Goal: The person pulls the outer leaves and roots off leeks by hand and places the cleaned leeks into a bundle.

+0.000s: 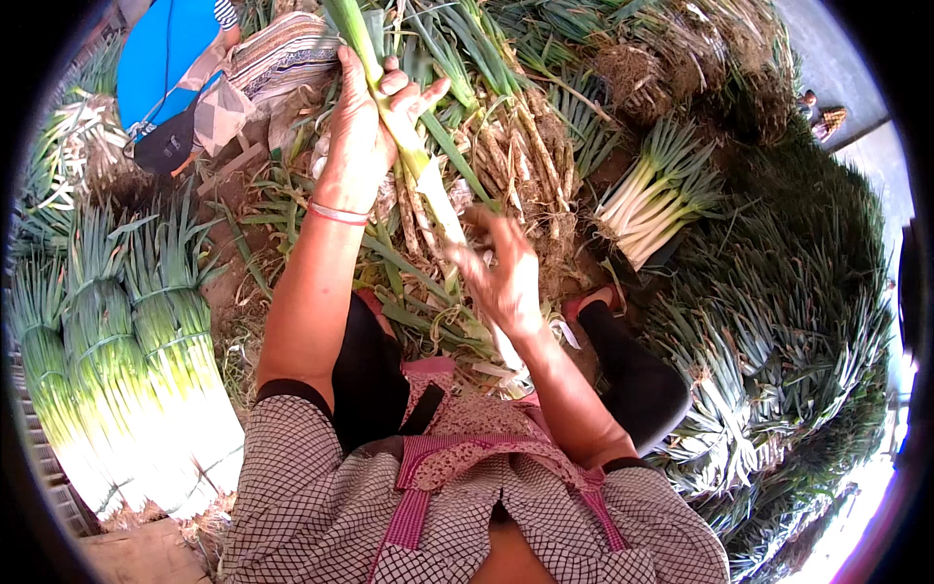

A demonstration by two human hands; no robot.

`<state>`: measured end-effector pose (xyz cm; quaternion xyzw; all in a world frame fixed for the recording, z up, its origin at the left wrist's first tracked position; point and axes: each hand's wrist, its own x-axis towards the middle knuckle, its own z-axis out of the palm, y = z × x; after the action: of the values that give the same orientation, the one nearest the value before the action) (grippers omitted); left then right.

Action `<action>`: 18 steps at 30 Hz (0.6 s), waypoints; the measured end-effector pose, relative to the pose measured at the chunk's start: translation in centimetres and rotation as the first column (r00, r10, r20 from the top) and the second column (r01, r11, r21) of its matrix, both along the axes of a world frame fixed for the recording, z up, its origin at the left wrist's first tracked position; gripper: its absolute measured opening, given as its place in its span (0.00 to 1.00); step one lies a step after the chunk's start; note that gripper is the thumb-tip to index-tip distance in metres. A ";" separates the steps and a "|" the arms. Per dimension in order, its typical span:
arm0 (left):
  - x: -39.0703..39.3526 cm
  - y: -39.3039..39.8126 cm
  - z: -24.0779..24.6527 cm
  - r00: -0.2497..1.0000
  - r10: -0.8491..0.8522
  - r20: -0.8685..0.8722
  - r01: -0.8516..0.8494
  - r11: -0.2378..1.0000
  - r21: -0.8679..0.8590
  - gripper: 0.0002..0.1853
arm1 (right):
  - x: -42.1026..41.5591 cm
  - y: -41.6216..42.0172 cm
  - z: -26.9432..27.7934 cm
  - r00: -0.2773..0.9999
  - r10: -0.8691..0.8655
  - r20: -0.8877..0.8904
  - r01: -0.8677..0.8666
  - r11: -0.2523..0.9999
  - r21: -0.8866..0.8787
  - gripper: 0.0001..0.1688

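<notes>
A long, thick green onion point(405, 139) slants across the middle of the view, green leaves at the top and a white shaft below. My left hand point(357, 135) holds it around the pale green part, thumb on one side and fingers on the other. Beside the white lower shaft is my right hand point(514, 274), blurred, its fingers curled near the stalk; whether they grip it is unclear. Beyond both hands lie several unpeeled green onions point(525, 157) with brown, dry skins and roots. Stripped leaves point(430, 314) litter the ground between my legs.
Peeled white onions point(646, 197) lie in a group at the right. Tied bundles point(139, 350) stand at the left. A large heap of green onions point(773, 306) fills the right side. Another person in blue point(164, 66) sits at upper left, near a patterned cloth point(284, 55).
</notes>
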<state>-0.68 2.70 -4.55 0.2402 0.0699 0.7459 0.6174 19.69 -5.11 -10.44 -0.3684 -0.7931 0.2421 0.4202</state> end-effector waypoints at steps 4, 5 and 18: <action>1.9 -0.7 -0.4 0.997 0.020 -0.074 -0.019 1.000 0.018 0.30 | -5.2 3.5 4.6 0.974 0.033 -0.224 -0.005 0.992 0.126 0.25; 2.0 -0.7 -0.5 0.995 0.036 -0.098 -0.039 0.999 -0.038 0.30 | -6.1 4.0 4.1 0.943 0.050 -0.330 -0.039 0.998 0.041 0.21; 1.8 -0.7 -0.2 0.985 -0.170 -0.039 0.174 0.973 0.151 0.31 | -4.6 2.8 5.1 0.976 0.084 -0.202 -0.034 0.970 0.241 0.29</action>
<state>1.10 2.03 -4.74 0.3020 -0.0011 0.6897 0.6581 15.08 -2.35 -5.36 -0.2643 -0.7780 0.1959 0.5353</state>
